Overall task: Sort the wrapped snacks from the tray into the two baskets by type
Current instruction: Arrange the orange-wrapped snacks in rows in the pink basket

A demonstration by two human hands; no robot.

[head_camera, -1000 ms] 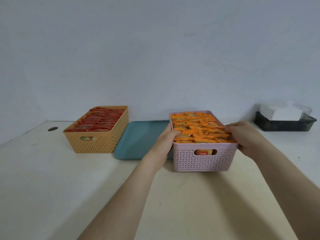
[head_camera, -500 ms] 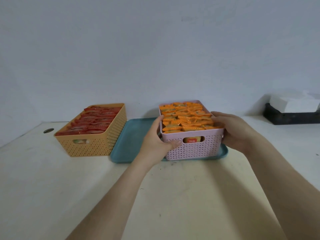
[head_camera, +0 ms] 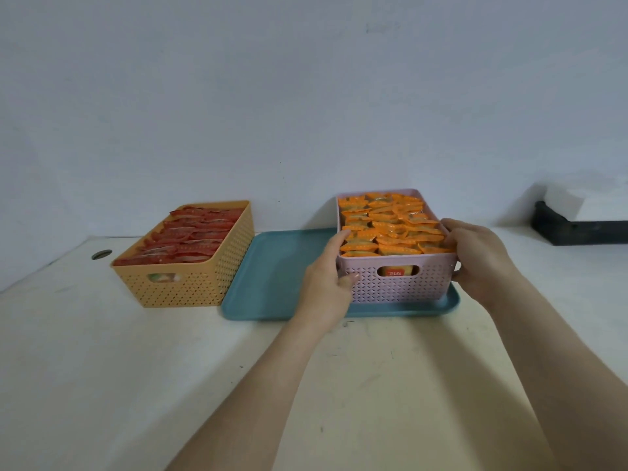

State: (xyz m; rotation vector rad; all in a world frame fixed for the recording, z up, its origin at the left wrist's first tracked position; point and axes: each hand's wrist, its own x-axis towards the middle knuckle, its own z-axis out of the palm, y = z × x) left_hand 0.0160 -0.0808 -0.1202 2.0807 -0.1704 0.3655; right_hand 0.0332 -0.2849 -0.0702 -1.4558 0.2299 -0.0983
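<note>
A pink perforated basket [head_camera: 397, 283] full of orange wrapped snacks [head_camera: 387, 226] stands on the right half of the teal tray [head_camera: 275, 277]. My left hand [head_camera: 328, 280] grips its near left corner, thumb over the rim. My right hand [head_camera: 479, 260] grips its near right corner the same way. To the left of the tray, an orange-tan basket [head_camera: 193, 283] holds red wrapped snacks [head_camera: 190, 232]. No loose snacks show on the tray's bare left half.
A black bin [head_camera: 577, 229] with a white block on top sits at the far right against the wall. A round hole [head_camera: 101, 254] is in the cream tabletop at the far left. The wall runs close behind both baskets.
Both hands have carried the pink basket away from me, off the tabletop and onto the right half of the teal tray. The orange-tan basket has stayed put.
</note>
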